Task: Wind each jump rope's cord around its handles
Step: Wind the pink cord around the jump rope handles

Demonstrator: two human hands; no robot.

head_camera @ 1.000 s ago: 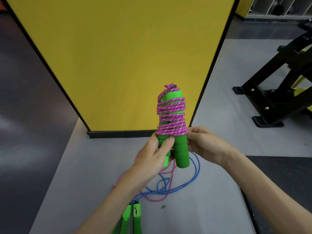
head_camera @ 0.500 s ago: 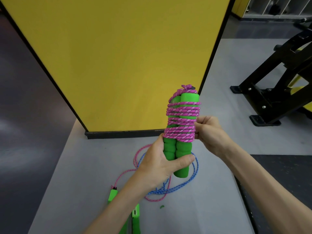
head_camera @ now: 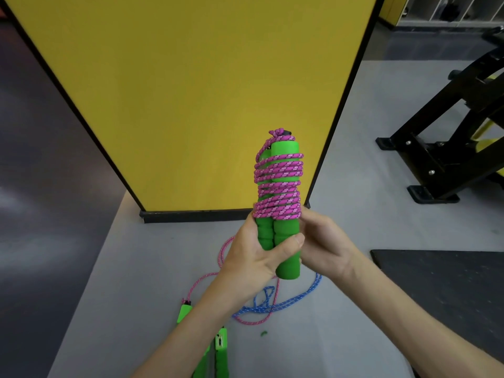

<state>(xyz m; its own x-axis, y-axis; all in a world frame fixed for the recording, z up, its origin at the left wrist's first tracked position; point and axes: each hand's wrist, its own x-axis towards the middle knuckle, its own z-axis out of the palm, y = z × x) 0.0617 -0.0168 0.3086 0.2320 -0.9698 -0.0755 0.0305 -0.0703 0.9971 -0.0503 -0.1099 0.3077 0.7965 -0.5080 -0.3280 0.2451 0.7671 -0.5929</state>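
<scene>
Two upright, ribbed green foam handles [head_camera: 286, 227] wound in braided pink cord [head_camera: 278, 186], left hand [head_camera: 251, 255] gripping them, right hand [head_camera: 324, 246] behind, hold unclear

1. A tall yellow panel [head_camera: 191, 91] stands upright at the far end of the table, edged in black, with a black base strip [head_camera: 196, 215] along its foot.
2. The table [head_camera: 136, 268] is pale grey and matte; a tiny green scrap [head_camera: 263, 333] lies on it toward the near side (too small to tell what it is).
3. To the right, on a light grey floor [head_camera: 381, 132], sits a black metal frame [head_camera: 436, 148] with bolted feet and slanting bars; something yellow shows behind the bars.
4. A dark mat [head_camera: 450, 290] lies on that floor, nearer than the frame.
5. Left of the table, the dark floor [head_camera: 41, 159] has a dull sheen.
6. White shelving [head_camera: 447, 9] shows, blurred, in the top right corner.
</scene>
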